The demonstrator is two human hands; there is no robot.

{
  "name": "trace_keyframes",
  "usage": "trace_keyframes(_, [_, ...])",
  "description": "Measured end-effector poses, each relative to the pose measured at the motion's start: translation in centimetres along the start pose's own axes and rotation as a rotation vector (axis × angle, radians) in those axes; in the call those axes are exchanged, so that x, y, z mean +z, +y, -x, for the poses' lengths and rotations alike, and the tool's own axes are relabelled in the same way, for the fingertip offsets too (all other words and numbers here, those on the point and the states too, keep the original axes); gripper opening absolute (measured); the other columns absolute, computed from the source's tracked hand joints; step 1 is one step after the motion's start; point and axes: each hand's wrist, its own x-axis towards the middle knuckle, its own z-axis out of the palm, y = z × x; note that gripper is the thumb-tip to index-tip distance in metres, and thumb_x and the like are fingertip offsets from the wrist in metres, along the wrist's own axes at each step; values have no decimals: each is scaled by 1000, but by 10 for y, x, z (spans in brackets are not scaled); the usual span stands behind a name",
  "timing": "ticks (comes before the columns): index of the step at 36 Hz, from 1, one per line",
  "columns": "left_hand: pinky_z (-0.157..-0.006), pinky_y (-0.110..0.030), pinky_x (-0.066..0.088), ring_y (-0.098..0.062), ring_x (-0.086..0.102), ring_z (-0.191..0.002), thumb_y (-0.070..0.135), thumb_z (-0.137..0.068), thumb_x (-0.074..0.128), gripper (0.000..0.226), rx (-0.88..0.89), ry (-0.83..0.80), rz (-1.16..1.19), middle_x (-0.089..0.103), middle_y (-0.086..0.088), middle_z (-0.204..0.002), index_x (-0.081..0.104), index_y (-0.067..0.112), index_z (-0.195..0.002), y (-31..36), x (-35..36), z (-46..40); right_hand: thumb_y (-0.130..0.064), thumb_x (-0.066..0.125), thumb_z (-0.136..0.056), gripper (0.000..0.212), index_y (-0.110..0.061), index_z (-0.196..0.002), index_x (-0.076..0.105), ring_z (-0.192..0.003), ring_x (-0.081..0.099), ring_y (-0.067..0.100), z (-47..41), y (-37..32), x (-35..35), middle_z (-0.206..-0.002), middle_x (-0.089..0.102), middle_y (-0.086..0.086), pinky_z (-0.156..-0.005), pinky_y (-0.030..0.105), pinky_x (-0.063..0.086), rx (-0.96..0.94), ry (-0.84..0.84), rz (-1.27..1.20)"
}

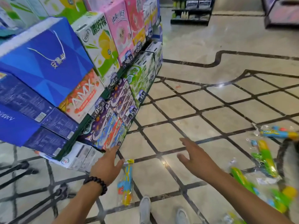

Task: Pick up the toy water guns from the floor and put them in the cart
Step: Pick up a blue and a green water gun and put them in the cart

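Both hands, left hand (106, 167) and right hand (193, 156), fingers apart and empty, above bagged water guns (127, 183) on floor (210, 110).

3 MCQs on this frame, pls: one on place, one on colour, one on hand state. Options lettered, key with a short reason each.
1. Where does the packaged water gun nearest the left hand lie?
A. On the floor, just right of that hand
B. On the shelf of boxes
C. In the right hand's grip

2. What colour is the bracelet on the left wrist?
A. White
B. Dark, nearly black
C. Bright red

3. What state is the right hand in?
A. Gripping a water gun
B. Fist closed on nothing
C. Open, fingers extended, holding nothing

Key:
1 A: the pack lies flat on the tiled floor beside the hand.
2 B: its beads read dark against the arm.
3 C: the fingers are spread over bare tile, with nothing in them.
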Motion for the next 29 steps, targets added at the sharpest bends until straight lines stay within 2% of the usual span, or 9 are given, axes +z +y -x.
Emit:
trace_keyframes(5, [-103, -52, 48, -27, 58, -128, 55, -98, 51, 62, -12, -46, 28, 49, -2, -153, 28, 38, -154, -30, 19, -44, -45, 55, -101, 68, -25, -160, 28, -146, 40, 21, -18, 20, 19, -161, 39, 2, -117, 39, 38, 92, 72, 29])
trace_keyframes(8, [-101, -52, 49, -26, 60, -124, 56, -98, 52, 61, -8, -68, 54, 52, -1, -149, 29, 40, -152, -46, 39, -76, -37, 60, -100, 67, -20, -159, 32, -145, 41, 21, -24, 36, 39, -160, 41, 4, -118, 35, 35, 152, 131, 4])
trace_keyframes(11, [-97, -48, 50, -27, 60, -124, 58, -97, 51, 66, -19, -110, 59, 53, -2, -148, 26, 38, -155, -62, 62, -104, -32, 60, -101, 66, -19, -159, 31, -140, 45, 23, -36, 51, 64, -156, 44, 7, -107, 28, 35, 196, 143, 29])
trace_keyframes(15, [-99, -45, 49, -27, 60, -124, 56, -97, 54, 70, -39, -157, 79, 52, -4, -149, 27, 32, -157, -78, 92, -137, -37, 57, -102, 66, -25, -160, 28, -117, 61, 28, -54, 71, 106, -148, 48, 7, -89, 30, 40, 283, 122, 9])
trace_keyframes(19, [-102, -45, 49, -30, 60, -125, 50, -98, 58, 71, -32, -197, 88, 53, -9, -148, 27, 30, -159, -90, 123, -160, -36, 59, -101, 65, -20, -158, 32, -133, 52, 28, -58, 88, 147, -155, 43, 8, -97, 40, 50, 298, 151, -32])
trace_keyframes(23, [-97, -46, 48, -32, 60, -122, 47, -99, 59, 66, -55, -192, 80, 58, -10, -141, 31, 30, -156, -98, 149, -169, -34, 60, -101, 63, -20, -157, 36, -131, 54, 25, -38, 104, 173, -153, 47, 6, -99, 36, 46, 344, 190, -60])
trace_keyframes(29, [-88, -46, 49, -32, 62, -112, 53, -97, 58, 63, -30, -142, 77, 61, -8, -131, 34, 31, -151, -118, 185, -144, -31, 61, -100, 63, -23, -157, 34, -129, 55, 29, 23, 142, 192, -149, 50, 9, -99, 41, 46, 418, 233, -32])
